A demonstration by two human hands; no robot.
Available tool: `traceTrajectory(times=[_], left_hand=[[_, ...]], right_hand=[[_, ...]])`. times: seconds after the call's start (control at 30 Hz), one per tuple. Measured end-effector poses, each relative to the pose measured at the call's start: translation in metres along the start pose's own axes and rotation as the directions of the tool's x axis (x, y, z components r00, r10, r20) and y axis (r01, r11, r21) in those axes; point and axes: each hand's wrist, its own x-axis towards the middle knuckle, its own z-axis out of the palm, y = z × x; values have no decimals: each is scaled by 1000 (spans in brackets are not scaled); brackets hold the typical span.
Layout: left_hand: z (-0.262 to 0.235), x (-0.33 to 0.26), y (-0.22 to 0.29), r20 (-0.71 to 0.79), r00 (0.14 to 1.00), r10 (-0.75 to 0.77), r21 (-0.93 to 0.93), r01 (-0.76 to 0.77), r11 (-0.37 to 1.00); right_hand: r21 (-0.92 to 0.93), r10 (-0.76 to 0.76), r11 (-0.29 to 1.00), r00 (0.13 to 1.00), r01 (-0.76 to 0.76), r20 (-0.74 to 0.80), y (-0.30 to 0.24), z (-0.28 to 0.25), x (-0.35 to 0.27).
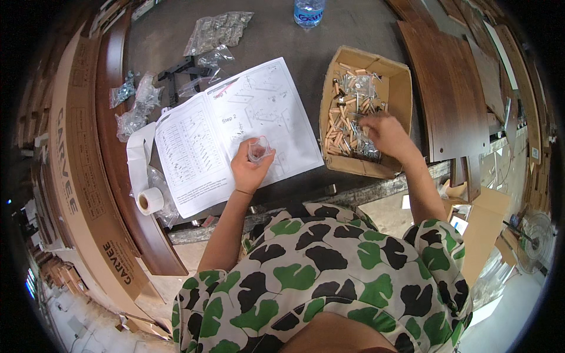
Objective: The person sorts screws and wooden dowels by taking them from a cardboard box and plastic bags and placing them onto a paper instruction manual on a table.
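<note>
My left hand (250, 169) is closed round a small clear plastic bag (258, 150), its mouth spread upward above the open instruction booklet (271, 88). Over the right part of a cardboard box (336, 162), my right hand (385, 135) has its fingers curled together; what lies between them, if anything, is too small to make out. Inside the box are many wooden dowels (335, 132), metal screws and small clear bags of hardware (360, 86).
Beyond the booklet lie bagged fittings (219, 32) and black brackets (170, 79). A label roll (150, 200) sits at the booklet's left edge, a water bottle (309, 13) at the far side. Brown wooden panels (444, 88) stand right of the box; a long carton (73, 159) is at left.
</note>
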Motion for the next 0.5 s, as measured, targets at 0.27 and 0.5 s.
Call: traceTrajectory(times=[0.27,0.5], left_hand=[[2,2,-6,32,999,-25,-10,25,1000],[1,-1,-4,18,999,-42,1,42,999]], right_hand=[[-73,304,941,918,-332,-254,33,-9,64],[-429,407,833,912,-350,45,34,-25,64]])
